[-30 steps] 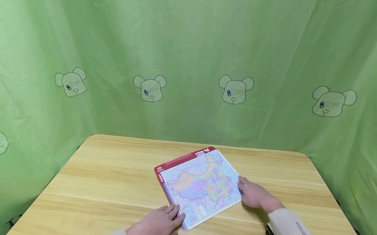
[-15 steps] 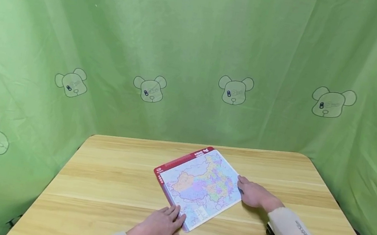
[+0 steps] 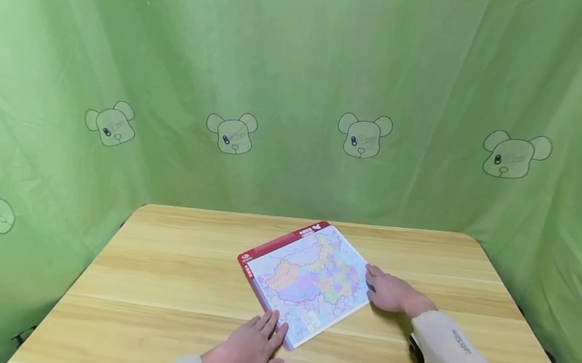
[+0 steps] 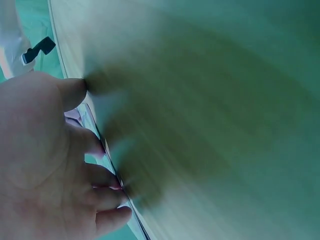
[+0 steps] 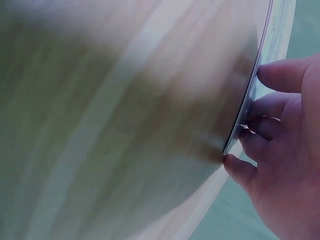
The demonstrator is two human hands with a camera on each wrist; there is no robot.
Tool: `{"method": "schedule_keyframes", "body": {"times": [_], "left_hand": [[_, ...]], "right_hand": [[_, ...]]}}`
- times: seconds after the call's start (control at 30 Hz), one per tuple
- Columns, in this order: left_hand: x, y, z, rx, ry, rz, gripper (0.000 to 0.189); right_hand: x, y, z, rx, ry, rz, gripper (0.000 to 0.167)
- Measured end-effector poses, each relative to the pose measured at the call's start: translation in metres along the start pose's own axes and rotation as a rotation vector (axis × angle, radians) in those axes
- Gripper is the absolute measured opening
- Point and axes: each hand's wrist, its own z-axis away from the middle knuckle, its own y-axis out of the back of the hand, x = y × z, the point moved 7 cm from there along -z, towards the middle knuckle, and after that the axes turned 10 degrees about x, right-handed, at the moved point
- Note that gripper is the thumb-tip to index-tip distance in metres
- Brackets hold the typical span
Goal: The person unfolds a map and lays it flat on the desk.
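A flat map board (image 3: 310,281) with a red border along its far and left edges lies turned at an angle on the wooden table. At its near left corner, my left hand (image 3: 250,348) rests with fingers stretched onto the edge and the thumb spread on the table. The right hand (image 3: 393,293) touches the board's right edge with its fingertips. In the left wrist view the fingertips of the left hand (image 4: 45,160) meet the thin edge. The right wrist view has fingers of the right hand (image 5: 287,130) against the board's rim (image 5: 254,75).
The light wooden table (image 3: 157,281) extends around the board on all sides. A green curtain (image 3: 293,169) printed with bear heads hangs behind and beside the table. A dark device (image 3: 417,350) is strapped at the right wrist.
My left thumb has spread a little away from the fingers. Both hands keep touching the board, which stays at about the same angle; the head view has shifted slightly.
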Motion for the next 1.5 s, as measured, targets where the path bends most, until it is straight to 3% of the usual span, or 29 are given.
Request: {"method": "schedule_keyframes", "body": {"times": [0.3, 0.57, 0.77, 1.07, 1.5], "left_hand": [[0.004, 0.001, 0.002, -0.024, 0.024, 0.024, 0.072], [-0.003, 0.011, -0.002, -0.016, 0.023, 0.093, 0.068], [-0.029, 0.019, -0.012, 0.044, 0.077, 0.148, 0.064], [-0.079, 0.013, -0.030, 0.094, 0.167, 0.199, 0.061], [-0.116, 0.002, -0.047, 0.145, 0.214, 0.197, 0.059]], "right_hand": [[0.003, -0.003, -0.001, -0.037, -0.007, -0.012, 0.053], [0.002, 0.001, 0.001, 0.020, 0.031, -0.002, 0.053], [-0.013, 0.010, 0.010, 0.074, 0.079, 0.046, 0.053], [-0.046, 0.011, 0.030, 0.063, 0.137, 0.083, 0.052], [-0.079, 0.002, 0.051, 0.064, 0.193, 0.080, 0.053]]}}
